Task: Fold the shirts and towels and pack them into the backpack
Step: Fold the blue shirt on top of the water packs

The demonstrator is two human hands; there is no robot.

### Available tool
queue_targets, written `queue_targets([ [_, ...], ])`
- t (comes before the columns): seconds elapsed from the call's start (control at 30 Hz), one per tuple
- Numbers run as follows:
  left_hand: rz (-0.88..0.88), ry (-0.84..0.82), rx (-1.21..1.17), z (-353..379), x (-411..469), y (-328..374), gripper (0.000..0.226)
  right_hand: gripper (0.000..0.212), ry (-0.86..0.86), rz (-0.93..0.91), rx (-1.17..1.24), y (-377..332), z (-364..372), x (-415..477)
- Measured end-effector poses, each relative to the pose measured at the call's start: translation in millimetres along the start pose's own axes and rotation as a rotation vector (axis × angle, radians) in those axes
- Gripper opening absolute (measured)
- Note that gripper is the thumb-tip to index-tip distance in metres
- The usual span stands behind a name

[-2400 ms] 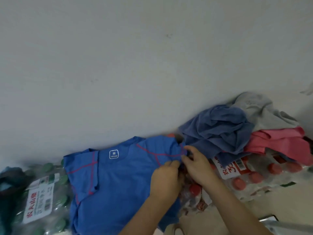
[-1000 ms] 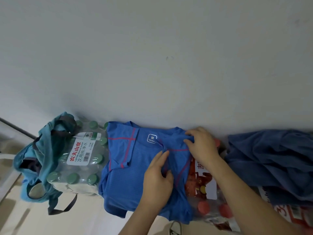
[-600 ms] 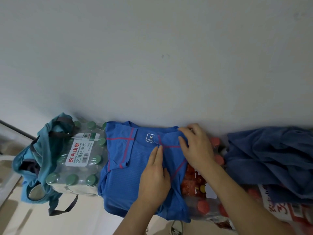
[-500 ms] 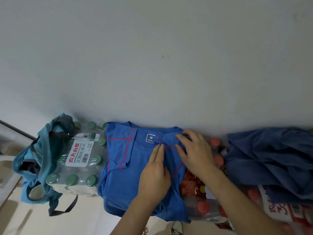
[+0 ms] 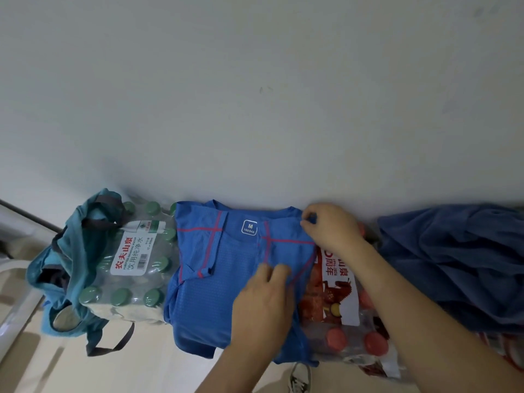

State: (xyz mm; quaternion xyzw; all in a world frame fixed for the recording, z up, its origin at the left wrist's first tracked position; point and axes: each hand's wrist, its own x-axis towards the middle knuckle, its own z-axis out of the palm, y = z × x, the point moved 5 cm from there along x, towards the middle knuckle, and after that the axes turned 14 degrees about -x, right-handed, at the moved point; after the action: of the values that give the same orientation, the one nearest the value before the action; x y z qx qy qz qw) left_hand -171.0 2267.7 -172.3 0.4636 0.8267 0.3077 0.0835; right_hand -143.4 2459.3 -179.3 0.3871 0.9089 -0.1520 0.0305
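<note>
The right hand (image 5: 329, 228) has slid to the shirt's (image 5: 226, 279) top-right corner, pinching it beside the wall (image 5: 255, 109). The left hand (image 5: 263, 304) presses flat mid-shirt, fingers straight.

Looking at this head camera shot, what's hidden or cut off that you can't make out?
Head view:
- blue shirt: part lies under the left hand, so the fold there is hidden.
- dark blue cloth: cut off by the right edge; shirt or towel, cannot tell.
- teal backpack: opening too dark to show contents.
- right hand: pinches the shirt's corner, covering it.
</note>
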Motion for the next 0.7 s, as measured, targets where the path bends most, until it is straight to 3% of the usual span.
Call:
queue_targets([
  [0.1, -0.02, -0.128, 0.16, 14.1, -13.6, 6.1, 0.036, 0.008, -0.053, 0.016, 0.064, 3.2, -3.2, 5.5],
  [0.3, -0.081, -0.149, 0.165, 21.9, -15.8, 5.7, 0.036, 0.02, -0.157, -0.036, 0.074, 6.0, 6.5, 4.5],
  [0.4, -0.036, -0.135, 0.154, 23.6, -13.3, 13.6, 0.037, 0.006, -0.069, 0.012, 0.12, 9.3, 3.1, 5.6],
  [0.53, 0.16, -0.088, 0.064, 28.4, -21.5, 27.3, 0.015, 0.011, 0.014, 0.056, 0.19, 14.5, 0.2, 2.4],
  [0.6, 0.268, -0.185, 0.095, 35.9, -25.8, 32.4, 0.024, 0.014, 0.108, 0.1, 0.207, 18.2, -2.6, -2.8],
  [0.7, 0.274, -0.318, 0.071, 44.1, -25.2, 27.7, 0.044, 0.017, 0.237, 0.143, 0.101, 20.8, -4.4, -11.1],
])
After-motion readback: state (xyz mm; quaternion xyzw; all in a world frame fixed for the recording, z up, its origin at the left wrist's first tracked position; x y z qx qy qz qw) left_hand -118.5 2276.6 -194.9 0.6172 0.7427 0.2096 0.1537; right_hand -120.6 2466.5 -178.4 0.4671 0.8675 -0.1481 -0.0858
